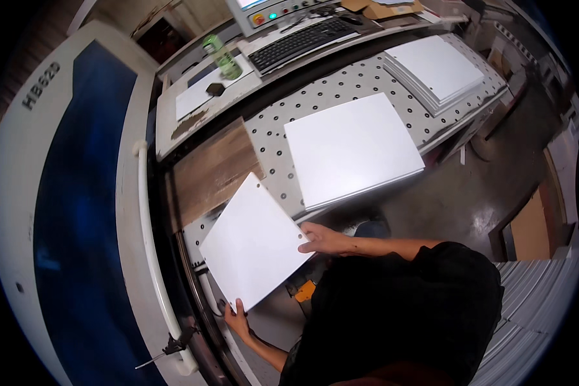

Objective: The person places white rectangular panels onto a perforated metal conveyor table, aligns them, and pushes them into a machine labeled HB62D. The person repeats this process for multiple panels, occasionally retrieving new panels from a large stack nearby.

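Note:
A white rectangular panel (254, 244) with small round holes near its edge is held up in both my hands, tilted over the near left end of the table. My left hand (238, 320) grips its lower corner, thumb on the top face and the other fingers partly hidden beneath. At the right corner, my right hand (321, 239) pinches the edge beside a hole. Just beyond lies a short stack of white panels (354, 148) on the perforated table. A taller stack of drilled white panels (434, 67) sits farther right.
A large machine with a blue panel (77, 193) and a white rail (151, 238) stands at the left. Behind the table (273, 145) are a keyboard (302, 45), a green bottle (222, 58) and a control box (264, 16). Stacked boards (537, 309) rise at the lower right.

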Demonstrator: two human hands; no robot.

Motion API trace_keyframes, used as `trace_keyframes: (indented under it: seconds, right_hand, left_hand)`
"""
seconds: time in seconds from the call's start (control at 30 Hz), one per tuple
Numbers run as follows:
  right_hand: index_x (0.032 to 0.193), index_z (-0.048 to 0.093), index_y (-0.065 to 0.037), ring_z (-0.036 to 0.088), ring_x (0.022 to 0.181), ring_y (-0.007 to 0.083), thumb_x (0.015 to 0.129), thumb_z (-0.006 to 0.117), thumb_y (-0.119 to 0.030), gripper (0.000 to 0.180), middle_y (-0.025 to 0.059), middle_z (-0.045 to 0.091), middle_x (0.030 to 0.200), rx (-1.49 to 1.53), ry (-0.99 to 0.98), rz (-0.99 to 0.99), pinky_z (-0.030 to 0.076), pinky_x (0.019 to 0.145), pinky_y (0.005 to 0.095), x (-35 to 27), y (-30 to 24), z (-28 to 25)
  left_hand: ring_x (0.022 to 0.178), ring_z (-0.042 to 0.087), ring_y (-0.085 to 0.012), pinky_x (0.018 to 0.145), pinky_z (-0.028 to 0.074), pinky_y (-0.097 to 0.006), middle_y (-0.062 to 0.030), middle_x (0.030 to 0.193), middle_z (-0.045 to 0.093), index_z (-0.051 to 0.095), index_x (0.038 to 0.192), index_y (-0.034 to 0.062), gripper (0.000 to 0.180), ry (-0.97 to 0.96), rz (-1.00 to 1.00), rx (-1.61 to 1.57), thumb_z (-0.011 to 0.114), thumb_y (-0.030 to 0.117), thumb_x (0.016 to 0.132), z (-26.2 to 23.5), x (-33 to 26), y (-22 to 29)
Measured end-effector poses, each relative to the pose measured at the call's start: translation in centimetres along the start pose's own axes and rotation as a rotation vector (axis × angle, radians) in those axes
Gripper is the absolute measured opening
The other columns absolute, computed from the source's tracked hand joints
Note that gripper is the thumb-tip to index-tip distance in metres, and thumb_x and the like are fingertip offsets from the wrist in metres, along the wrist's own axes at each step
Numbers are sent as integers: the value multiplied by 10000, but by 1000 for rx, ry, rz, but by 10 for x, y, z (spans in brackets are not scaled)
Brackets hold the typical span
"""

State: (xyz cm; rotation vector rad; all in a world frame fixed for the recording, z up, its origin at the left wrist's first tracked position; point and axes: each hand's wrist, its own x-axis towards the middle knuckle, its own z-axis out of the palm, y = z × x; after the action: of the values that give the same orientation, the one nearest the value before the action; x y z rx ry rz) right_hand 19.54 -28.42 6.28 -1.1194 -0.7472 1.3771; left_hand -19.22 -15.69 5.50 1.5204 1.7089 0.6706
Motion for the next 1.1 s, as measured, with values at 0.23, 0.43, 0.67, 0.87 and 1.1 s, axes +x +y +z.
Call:
trace_keyframes:
  seconds: [0.23,0.43,0.67,0.87,1.1]
  right_hand:
    - [1110,511,-80,345,722,35,945,732,-259,328,-67,400,825,-4,5,-191,271,587,225,-50,-64,-109]
    - [1159,521,-90,451,863,62,931,745,-296,380,-39,487,959,59,322,-338,390,747,229,-128,-117,-251]
    - [1251,552,-55,559,1110,124,920,734,-255,427,23,605,1173,163,763,-447,448,959,283,-231,-115,-389]
    - [1267,550,-51,706,989,189,979,657,-226,354,61,693,1077,402,997,-413,593,786,329,-285,-125,-500]
    - [1412,433,-4,642,895,147,965,685,-192,547,82,635,1045,460,1279,-662,579,689,292,-241,-141,-542]
  left_hand:
    - [913,572,-106,810,458,-248,-55,1061,671,590,1316,-104,505,-15,183,-305,744,202,945,87,-10,45]
    - [770,439,-61,667,384,-219,30,927,563,596,1316,-86,465,-259,349,-374,731,167,950,230,-13,199]
    - [743,450,-32,653,378,-188,56,847,543,591,1347,-72,487,-605,431,-322,741,139,935,397,-58,327]
    - [710,559,-59,662,510,-235,12,779,606,475,1452,-48,586,-936,392,-283,715,96,937,508,-117,393]
    - [702,608,-91,687,524,-260,-39,765,669,141,1586,-44,895,-1187,454,-246,724,196,951,592,-197,449]
